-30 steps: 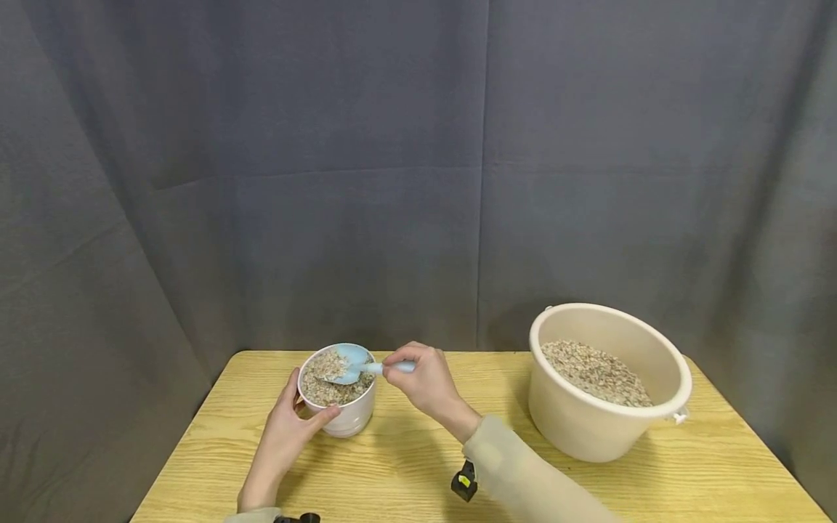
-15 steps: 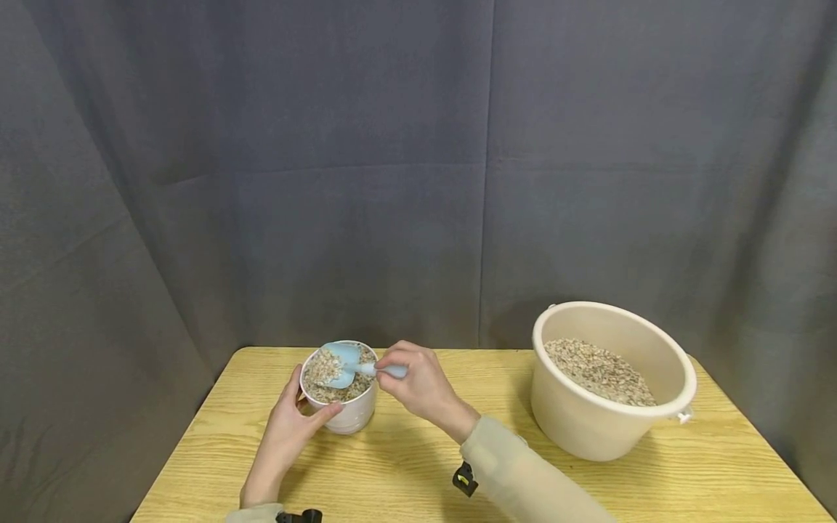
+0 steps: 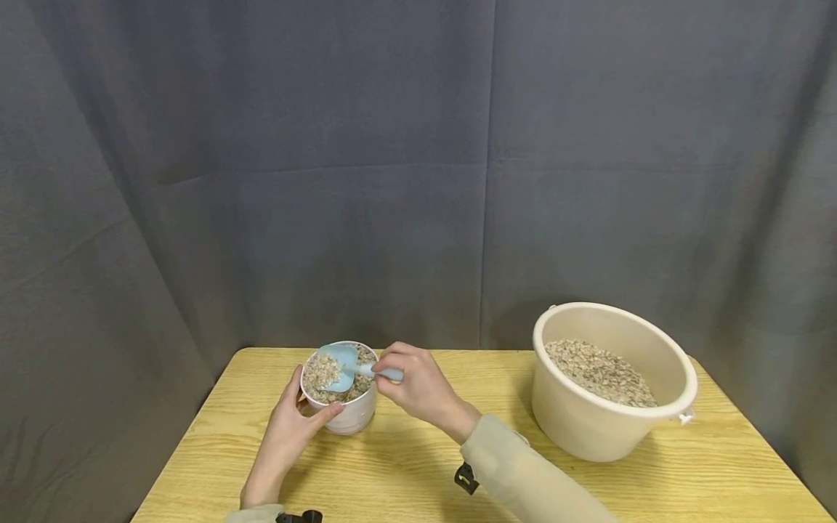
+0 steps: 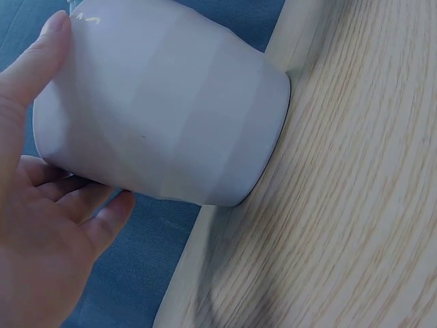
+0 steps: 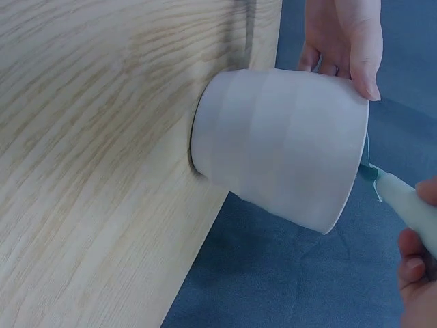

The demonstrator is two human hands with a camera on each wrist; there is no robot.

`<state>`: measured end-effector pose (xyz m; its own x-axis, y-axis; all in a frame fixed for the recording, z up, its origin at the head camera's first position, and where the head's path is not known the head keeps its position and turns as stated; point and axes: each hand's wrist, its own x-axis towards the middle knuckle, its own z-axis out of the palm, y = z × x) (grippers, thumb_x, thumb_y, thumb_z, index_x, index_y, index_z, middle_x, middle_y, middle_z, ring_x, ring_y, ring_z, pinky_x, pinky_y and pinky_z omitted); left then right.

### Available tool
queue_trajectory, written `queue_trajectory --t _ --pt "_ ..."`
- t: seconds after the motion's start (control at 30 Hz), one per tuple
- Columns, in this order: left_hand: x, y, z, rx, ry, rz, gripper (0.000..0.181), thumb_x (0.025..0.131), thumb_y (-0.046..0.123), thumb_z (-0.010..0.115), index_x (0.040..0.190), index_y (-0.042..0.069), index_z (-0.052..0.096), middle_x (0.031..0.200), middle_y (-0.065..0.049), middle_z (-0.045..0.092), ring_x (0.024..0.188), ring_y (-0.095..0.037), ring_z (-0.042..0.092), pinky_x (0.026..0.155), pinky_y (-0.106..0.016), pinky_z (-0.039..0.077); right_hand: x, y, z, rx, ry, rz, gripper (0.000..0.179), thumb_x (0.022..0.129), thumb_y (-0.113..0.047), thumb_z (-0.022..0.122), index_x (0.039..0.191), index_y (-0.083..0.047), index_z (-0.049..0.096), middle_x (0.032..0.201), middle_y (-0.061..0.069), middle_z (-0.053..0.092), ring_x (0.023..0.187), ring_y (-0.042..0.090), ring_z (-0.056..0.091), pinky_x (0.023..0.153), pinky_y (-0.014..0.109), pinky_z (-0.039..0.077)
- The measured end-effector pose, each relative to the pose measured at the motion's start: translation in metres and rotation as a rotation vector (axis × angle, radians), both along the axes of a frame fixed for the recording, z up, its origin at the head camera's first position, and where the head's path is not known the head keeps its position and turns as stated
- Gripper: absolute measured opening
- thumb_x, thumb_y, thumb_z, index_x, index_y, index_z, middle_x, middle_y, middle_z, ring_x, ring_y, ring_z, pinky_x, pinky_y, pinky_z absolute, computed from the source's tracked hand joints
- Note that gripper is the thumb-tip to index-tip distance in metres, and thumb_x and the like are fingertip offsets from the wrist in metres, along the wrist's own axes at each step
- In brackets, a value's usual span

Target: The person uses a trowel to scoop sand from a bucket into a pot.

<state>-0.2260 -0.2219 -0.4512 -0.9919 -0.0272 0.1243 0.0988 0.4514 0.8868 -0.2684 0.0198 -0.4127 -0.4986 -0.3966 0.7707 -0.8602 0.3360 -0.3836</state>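
Observation:
A white ribbed pot (image 3: 353,418) stands upright on the table, filled near its rim with beige, speckled grains (image 3: 320,374). My left hand (image 3: 288,432) holds it from the left, thumb at the near rim and fingers round the side. In the left wrist view the fingers curl against the pot (image 4: 164,102). My right hand (image 3: 418,381) grips the pale blue handle of a small trowel (image 3: 340,367). Its blade lies over the grains inside the rim, with some grains on it. The right wrist view shows the handle (image 5: 403,205) at the rim; the blade is mostly hidden there.
A large cream bucket (image 3: 582,428) stands at the right of the wooden table (image 3: 405,465), partly filled with the same grains (image 3: 601,370). A grey curtain (image 3: 366,218) hangs behind the table's far edge.
The trowel has turned and shifted slightly left and toward me over the pot, its blade now lying flatter on the grains. The left hand keeps its hold; the bucket has not moved.

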Motion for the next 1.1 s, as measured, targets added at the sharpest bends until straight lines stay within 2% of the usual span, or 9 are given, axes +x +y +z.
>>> queue_trajectory --t 0.23,0.6,0.8,0.97,1.1 --pt "0.0 0.0 -0.001 -0.004 0.007 -0.004 0.112 0.081 0.039 0.081 0.157 0.004 0.007 0.156 -0.024 0.022 0.133 -0.04 0.04 0.107 -0.049 0.038 0.0 0.006 0.002 0.029 0.016 0.028 0.01 0.075 0.002 0.076 0.082 -0.005 0.074 0.086 -0.001 0.067 0.079 0.011 0.063 0.073 0.019 0.053" --pt "-0.001 -0.002 -0.001 0.009 -0.012 -0.008 0.111 0.079 0.041 0.082 0.157 0.008 0.01 0.156 -0.021 0.023 0.134 -0.04 0.039 0.106 -0.049 0.039 -0.003 0.015 0.01 0.142 0.133 0.107 0.012 0.078 0.004 0.076 0.085 -0.004 0.075 0.091 0.0 0.066 0.084 0.012 0.063 0.078 0.016 0.051" --pt "-0.003 -0.003 -0.003 0.024 0.024 -0.025 0.105 0.078 0.038 0.084 0.156 0.011 0.019 0.152 -0.018 0.031 0.132 -0.038 0.042 0.104 -0.049 0.041 -0.006 0.023 0.012 0.194 0.2 0.139 0.013 0.078 0.003 0.077 0.087 -0.006 0.075 0.094 0.0 0.066 0.086 0.011 0.062 0.081 0.014 0.05" --pt "-0.003 -0.004 -0.003 0.025 0.007 -0.033 0.108 0.079 0.039 0.082 0.157 0.011 0.014 0.154 -0.018 0.027 0.133 -0.039 0.04 0.103 -0.049 0.042 -0.01 0.033 0.015 0.259 0.278 0.166 0.016 0.079 0.002 0.078 0.09 -0.008 0.073 0.098 0.0 0.065 0.09 0.011 0.061 0.083 0.015 0.05" --pt "-0.003 -0.004 -0.003 0.02 -0.011 -0.022 0.109 0.078 0.041 0.082 0.158 0.013 0.013 0.154 -0.018 0.027 0.132 -0.039 0.041 0.102 -0.049 0.043 -0.013 0.041 0.021 0.31 0.304 0.183 0.018 0.079 0.002 0.078 0.093 -0.009 0.073 0.1 0.0 0.065 0.091 0.011 0.061 0.083 0.015 0.05"
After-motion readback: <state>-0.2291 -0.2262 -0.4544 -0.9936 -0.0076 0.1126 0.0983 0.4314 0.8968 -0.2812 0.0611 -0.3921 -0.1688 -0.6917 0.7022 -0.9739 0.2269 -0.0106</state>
